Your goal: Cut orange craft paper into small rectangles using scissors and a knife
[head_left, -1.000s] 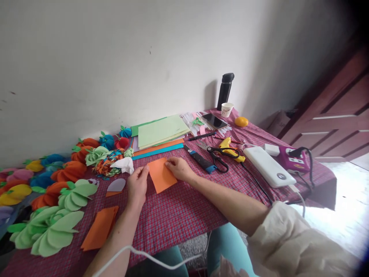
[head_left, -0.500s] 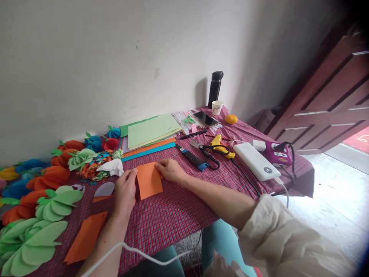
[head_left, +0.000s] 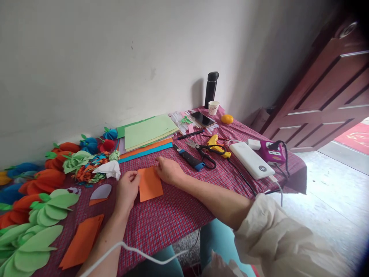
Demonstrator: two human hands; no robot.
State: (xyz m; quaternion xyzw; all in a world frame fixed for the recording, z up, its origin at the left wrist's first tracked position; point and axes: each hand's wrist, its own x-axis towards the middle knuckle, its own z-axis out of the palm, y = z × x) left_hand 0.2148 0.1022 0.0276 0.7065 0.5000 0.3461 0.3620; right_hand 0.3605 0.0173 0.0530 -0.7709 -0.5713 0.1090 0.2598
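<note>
A folded orange paper (head_left: pixel 149 184) lies on the red checked tablecloth (head_left: pixel 175 215) in front of me. My left hand (head_left: pixel 127 188) pinches its left top corner with curled fingers. My right hand (head_left: pixel 168 170) presses down on its right top edge, fingers closed on the fold. Both forearms reach in from the lower edge. Another orange sheet (head_left: pixel 82 241) lies at the lower left, apart from both hands.
Paper flowers and green leaves (head_left: pixel 37 219) crowd the left. Coloured sheets (head_left: pixel 148 130) are stacked at the back. Right of my hands lie a utility knife (head_left: pixel 188 157), scissors (head_left: pixel 206 154), glue gun (head_left: pixel 217 143), power bank (head_left: pixel 251 159), phone (head_left: pixel 202 119), cup (head_left: pixel 213 107), bottle (head_left: pixel 211 88) and orange (head_left: pixel 227 119).
The view has swung to the right, so everything sits further left in the picture. Both hands stay on the orange paper's top corners, and the paper looks a little narrower.
</note>
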